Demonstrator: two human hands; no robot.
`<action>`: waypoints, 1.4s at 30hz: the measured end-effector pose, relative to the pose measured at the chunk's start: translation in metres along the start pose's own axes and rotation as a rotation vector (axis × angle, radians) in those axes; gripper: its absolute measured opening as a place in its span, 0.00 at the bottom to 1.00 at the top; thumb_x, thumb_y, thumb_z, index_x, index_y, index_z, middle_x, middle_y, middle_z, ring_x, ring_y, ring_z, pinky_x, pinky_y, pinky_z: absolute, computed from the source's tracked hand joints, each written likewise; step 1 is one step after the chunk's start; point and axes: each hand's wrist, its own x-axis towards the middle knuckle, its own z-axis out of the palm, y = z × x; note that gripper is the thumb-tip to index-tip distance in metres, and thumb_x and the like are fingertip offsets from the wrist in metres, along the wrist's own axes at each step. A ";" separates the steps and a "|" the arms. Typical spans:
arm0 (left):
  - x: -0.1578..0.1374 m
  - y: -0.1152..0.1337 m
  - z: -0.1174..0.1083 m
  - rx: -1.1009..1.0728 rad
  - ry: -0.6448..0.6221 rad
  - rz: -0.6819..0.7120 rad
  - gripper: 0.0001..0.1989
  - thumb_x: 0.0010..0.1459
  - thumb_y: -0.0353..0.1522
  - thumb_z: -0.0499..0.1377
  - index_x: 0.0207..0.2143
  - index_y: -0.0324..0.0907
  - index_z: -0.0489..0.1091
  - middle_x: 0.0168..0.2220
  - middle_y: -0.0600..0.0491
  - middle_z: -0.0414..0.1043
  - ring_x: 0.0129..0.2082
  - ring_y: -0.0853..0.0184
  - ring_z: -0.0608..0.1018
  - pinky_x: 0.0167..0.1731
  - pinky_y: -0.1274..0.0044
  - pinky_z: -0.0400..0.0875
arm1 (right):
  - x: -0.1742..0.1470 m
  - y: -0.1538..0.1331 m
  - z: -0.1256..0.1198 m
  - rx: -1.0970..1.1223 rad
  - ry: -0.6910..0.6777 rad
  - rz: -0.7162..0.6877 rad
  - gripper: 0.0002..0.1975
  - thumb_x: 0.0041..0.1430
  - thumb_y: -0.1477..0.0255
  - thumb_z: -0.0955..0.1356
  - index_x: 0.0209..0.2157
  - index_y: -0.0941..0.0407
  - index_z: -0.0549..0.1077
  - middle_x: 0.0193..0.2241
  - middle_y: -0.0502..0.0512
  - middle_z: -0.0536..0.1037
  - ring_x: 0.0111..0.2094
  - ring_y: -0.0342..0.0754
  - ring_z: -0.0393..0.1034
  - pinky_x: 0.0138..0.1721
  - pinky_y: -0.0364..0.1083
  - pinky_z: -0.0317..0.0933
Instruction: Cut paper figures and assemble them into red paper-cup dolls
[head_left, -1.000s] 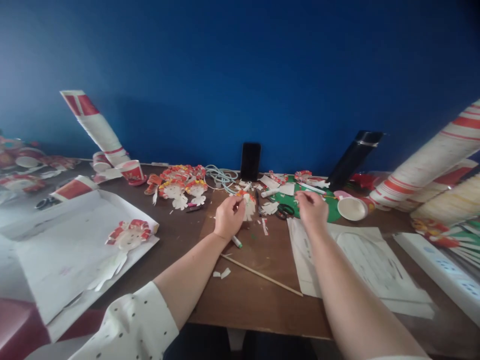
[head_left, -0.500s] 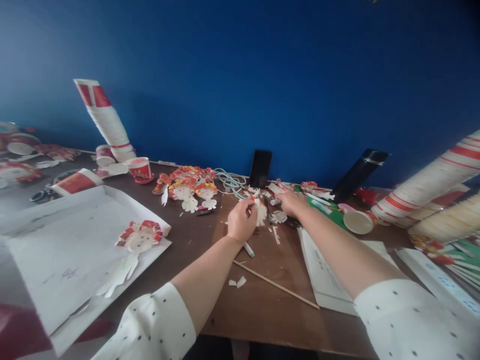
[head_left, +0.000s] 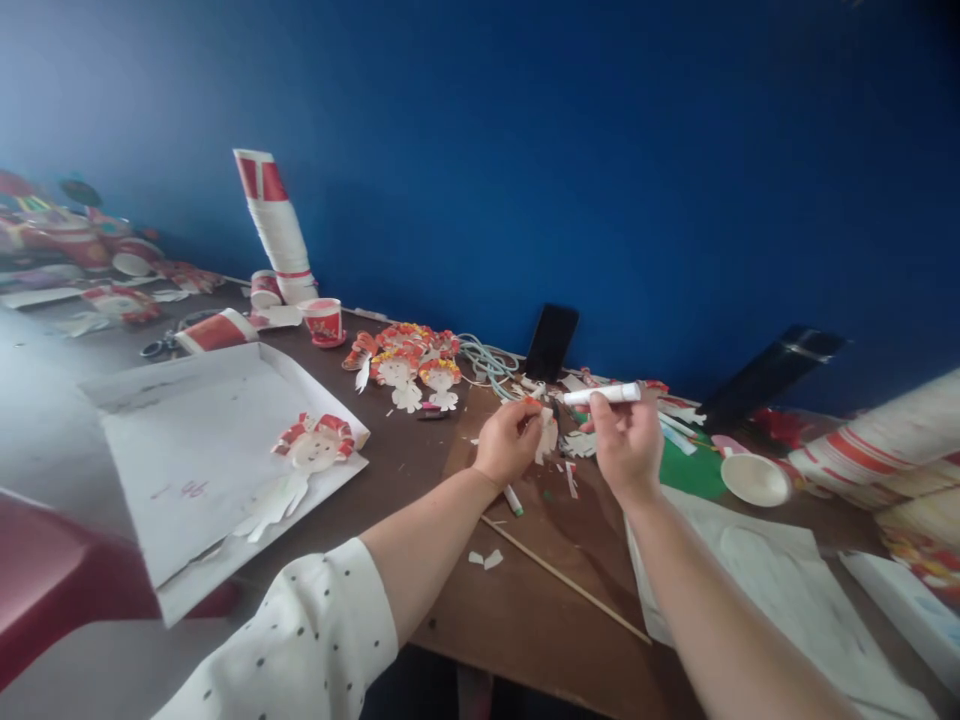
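My left hand [head_left: 506, 442] is closed, pinching a white paper cutout [head_left: 547, 438] with a bit of red at its top, partly hidden by the fingers. Between the fingers of my right hand [head_left: 631, 445] a white marker [head_left: 606, 394] is held almost level, raised just right of the cutout. Another marker [head_left: 514, 500], white with a green end, lies below my left hand. A thin wooden stick [head_left: 566, 580] crosses the table in front of both hands. Small paper scraps [head_left: 485, 559] lie near it.
Paper figures with red and yellow edges [head_left: 401, 372] cluster left of the hands. A large white sheet [head_left: 202, 430] bears another figure [head_left: 313, 444]. A phone [head_left: 553, 342] leans on the blue wall. Stacked paper cups [head_left: 277, 230] and a black bottle [head_left: 772, 378] flank the work area.
My right hand has lifted from among the items on the table and come nearer, now with the white marker in it. My left hand keeps its pinch. The view has turned slightly.
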 end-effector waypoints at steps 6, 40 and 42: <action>0.000 0.004 -0.004 -0.081 -0.012 -0.087 0.08 0.54 0.34 0.58 0.33 0.39 0.74 0.32 0.51 0.74 0.32 0.71 0.74 0.36 0.79 0.68 | -0.030 0.020 0.016 0.138 0.019 -0.109 0.11 0.59 0.66 0.66 0.42 0.55 0.62 0.39 0.61 0.74 0.34 0.51 0.75 0.33 0.52 0.71; 0.000 0.003 -0.005 -0.029 -0.125 -0.143 0.08 0.53 0.34 0.59 0.32 0.39 0.75 0.33 0.51 0.75 0.34 0.69 0.75 0.37 0.78 0.68 | -0.039 0.029 0.013 -0.250 0.023 -0.217 0.12 0.61 0.64 0.63 0.42 0.56 0.63 0.36 0.61 0.73 0.37 0.52 0.72 0.37 0.51 0.67; 0.000 0.005 -0.005 -0.016 -0.133 -0.146 0.07 0.53 0.33 0.59 0.32 0.39 0.75 0.33 0.51 0.75 0.34 0.69 0.75 0.38 0.78 0.68 | -0.038 0.030 0.013 -0.281 0.000 -0.207 0.12 0.61 0.63 0.62 0.42 0.56 0.63 0.37 0.62 0.73 0.38 0.53 0.72 0.38 0.53 0.67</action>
